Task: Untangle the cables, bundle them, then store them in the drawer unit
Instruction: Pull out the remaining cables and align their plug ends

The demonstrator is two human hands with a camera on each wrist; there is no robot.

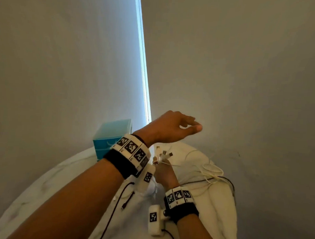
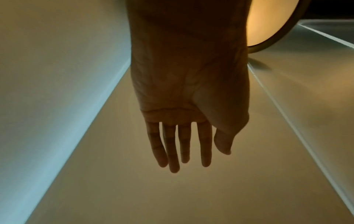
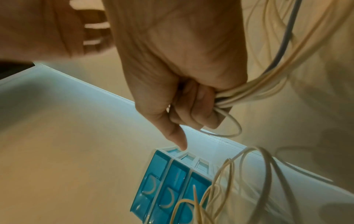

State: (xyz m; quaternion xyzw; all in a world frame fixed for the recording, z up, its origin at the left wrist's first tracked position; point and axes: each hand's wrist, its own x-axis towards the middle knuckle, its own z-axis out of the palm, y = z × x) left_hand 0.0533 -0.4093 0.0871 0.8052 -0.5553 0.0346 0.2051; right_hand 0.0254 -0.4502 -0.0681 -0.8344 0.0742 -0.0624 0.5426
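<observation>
The right hand (image 3: 182, 72) is gripping the cables (image 3: 254, 91) near the drawer unit (image 3: 172, 186) while the left hand (image 2: 187, 106) is hovering with fingers relaxed, holding nothing

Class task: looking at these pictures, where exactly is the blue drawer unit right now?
In the head view, the blue drawer unit stands at the table's far left edge against the wall, just behind the raised left hand's wrist.

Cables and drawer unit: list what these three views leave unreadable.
- Cables: the head view shows connector ends fanned above the right hand; the left wrist band hides where they cross, and the plug types are too small to tell.
- Drawer unit: head view, the left forearm covers its front.
- Right wrist view: loose cable loops cross the drawer fronts and the bottom edge cuts them off.
- Left wrist view: the left hand is backlit and no cable appears.
</observation>
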